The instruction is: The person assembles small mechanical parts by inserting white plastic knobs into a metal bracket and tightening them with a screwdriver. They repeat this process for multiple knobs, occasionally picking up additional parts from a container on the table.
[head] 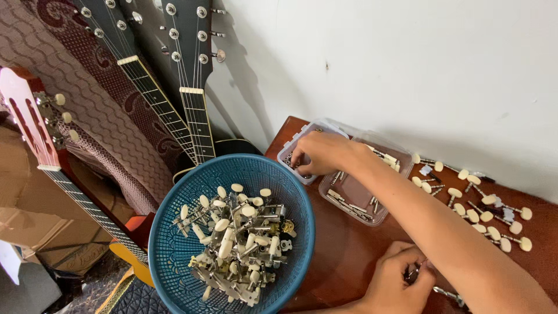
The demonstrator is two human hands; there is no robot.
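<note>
Person's own body, head view: two bare forearms and hands. Right hand (317, 154), left hand (398, 282). No sleeves, gloves or wristwear visible; rings apparently none, fingers partly hidden.

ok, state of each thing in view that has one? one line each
Right hand: fingers dipped into the small clear box.
Small clear box: open, holds small metal parts.
Left hand: pinching a small metal part on the table.
Blue basket: upright, heaped with tuning machines.
Clear lid: lying flat, a few metal parts inside.
Loose tuning pegs: scattered on the table.
</note>
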